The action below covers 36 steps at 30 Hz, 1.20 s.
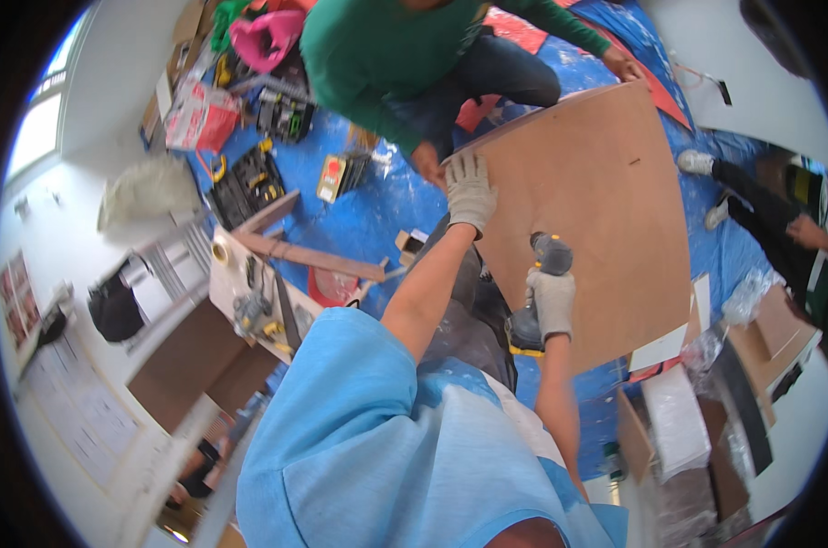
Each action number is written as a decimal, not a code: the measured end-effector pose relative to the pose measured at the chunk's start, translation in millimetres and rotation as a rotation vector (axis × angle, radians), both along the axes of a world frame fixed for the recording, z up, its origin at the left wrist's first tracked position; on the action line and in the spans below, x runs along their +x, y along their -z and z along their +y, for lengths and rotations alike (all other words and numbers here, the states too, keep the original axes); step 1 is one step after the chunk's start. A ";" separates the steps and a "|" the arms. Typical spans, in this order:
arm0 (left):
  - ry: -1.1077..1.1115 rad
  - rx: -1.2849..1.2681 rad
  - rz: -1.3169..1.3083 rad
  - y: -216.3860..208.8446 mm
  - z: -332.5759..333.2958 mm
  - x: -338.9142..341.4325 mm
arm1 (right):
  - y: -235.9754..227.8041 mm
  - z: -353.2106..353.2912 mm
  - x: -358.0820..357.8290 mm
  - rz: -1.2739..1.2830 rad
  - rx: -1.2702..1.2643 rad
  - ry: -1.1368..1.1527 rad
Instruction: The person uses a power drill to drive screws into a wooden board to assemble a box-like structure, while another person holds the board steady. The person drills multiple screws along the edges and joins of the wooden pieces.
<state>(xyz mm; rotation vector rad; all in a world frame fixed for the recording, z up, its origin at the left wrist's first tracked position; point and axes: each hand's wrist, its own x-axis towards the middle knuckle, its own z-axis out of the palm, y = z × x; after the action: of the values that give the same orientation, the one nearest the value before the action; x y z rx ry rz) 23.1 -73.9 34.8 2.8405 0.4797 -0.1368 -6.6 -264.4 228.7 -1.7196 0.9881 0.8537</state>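
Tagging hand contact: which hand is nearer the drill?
Right. The right hand grips the drill; the left hand is apart from it, farther forward and left, at the edge of the panel.

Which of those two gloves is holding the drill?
The right glove: it is wrapped around the drill. The left glove has no tool and rests with its fingers out at the edge of the brown board.
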 end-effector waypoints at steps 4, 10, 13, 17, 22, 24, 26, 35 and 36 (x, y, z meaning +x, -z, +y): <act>0.057 -0.167 -0.041 0.6 -17.0 -89.8 | -3.0 -9.7 -5.3 -0.036 0.062 -0.184; -0.433 -0.480 0.303 22.7 -12.4 -239.6 | 1.9 -30.6 -2.2 -0.100 0.060 -0.457; -0.749 -0.494 0.649 80.5 3.1 -346.3 | 5.8 -29.8 -1.5 -0.109 0.032 -0.628; -0.909 -0.485 0.759 136.8 10.2 -426.7 | -0.7 -29.9 -2.3 -0.111 0.005 -0.651; -0.937 -0.449 0.448 256.2 27.1 -470.2 | 11.7 -24.9 -7.5 -0.231 -0.112 -0.682; -0.694 -0.372 0.502 317.5 53.8 -474.4 | 12.5 -34.4 -11.3 -0.211 -0.214 -0.756; -0.965 -0.622 0.431 371.7 69.1 -466.1 | 13.3 -34.0 -17.3 -0.212 -0.287 -0.750; -1.477 -0.314 0.330 465.8 63.4 -406.8 | 8.7 -92.7 -2.5 -0.078 -0.210 -0.886; -1.416 -0.407 0.423 445.5 67.6 -394.0 | 15.0 -95.9 -10.9 -0.106 -0.232 -0.859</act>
<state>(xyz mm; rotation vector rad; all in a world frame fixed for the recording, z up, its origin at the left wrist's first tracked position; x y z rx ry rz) -370.9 -6.3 -410.7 1.5220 2.0487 -0.4551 -17.5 -360.3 213.7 -2.4070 0.2402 1.1850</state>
